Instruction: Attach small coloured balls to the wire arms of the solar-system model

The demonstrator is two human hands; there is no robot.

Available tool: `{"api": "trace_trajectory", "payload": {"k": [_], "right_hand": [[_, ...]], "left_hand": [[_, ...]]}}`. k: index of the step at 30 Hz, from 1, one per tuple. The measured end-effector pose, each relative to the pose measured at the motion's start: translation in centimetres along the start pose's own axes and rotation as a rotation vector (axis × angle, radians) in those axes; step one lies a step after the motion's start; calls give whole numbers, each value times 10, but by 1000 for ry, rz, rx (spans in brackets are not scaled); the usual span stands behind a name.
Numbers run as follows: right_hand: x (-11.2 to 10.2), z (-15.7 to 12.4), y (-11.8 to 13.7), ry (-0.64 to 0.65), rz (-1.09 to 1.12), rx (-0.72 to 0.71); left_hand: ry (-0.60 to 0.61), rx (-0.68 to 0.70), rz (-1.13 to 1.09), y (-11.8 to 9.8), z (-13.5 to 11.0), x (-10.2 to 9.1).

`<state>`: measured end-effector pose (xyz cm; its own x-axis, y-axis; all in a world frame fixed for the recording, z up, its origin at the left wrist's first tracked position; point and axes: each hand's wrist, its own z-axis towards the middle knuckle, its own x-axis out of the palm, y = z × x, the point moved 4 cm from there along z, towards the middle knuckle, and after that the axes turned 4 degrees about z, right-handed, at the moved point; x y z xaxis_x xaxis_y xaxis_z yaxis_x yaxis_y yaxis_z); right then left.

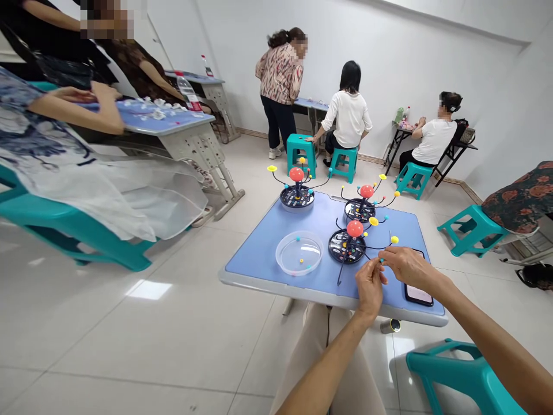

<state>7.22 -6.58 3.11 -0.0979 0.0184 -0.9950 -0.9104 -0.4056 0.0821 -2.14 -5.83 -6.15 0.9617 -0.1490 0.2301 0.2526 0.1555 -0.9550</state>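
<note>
My left hand (pixel 370 285) and my right hand (pixel 406 266) meet at the table's right front, fingers pinched together around a small blue ball (pixel 382 260). A thin black arm of the nearest solar system model (pixel 355 229) runs towards them; how it joins the ball is hidden by my fingers. That model has a red ball on a round black base (pixel 347 248), with yellow balls on curved arms. One of its arms (pixel 340 274) hangs bare over the table. Left of it, a clear round dish (pixel 299 253) holds a few tiny coloured balls.
Two more models, one at the back left (pixel 296 196) and one at the back right (pixel 360 211), stand on the blue table (pixel 254 245). A phone (pixel 420 293) lies by my right wrist. Teal stools (pixel 466 374) and seated people surround me; a metal cylinder (pixel 391 326) shows below the table edge.
</note>
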Motion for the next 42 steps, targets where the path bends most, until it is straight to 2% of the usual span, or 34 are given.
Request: {"api": "trace_trajectory", "payload": {"k": [11,25,34,42], "right_hand": [[5,6,6,41,-138,-35],[12,9,7,15,-152,-86],[7,5,6,41,-50,18],[6,4,5,-24,85,49]], "left_hand": [[-26,-40,-50,-2,0,-2],[-49,-66,-69,-3,0,-2],[-58,-54,-40,4,-2,-4],[-31,-42,53,1,-4,-3]]}}
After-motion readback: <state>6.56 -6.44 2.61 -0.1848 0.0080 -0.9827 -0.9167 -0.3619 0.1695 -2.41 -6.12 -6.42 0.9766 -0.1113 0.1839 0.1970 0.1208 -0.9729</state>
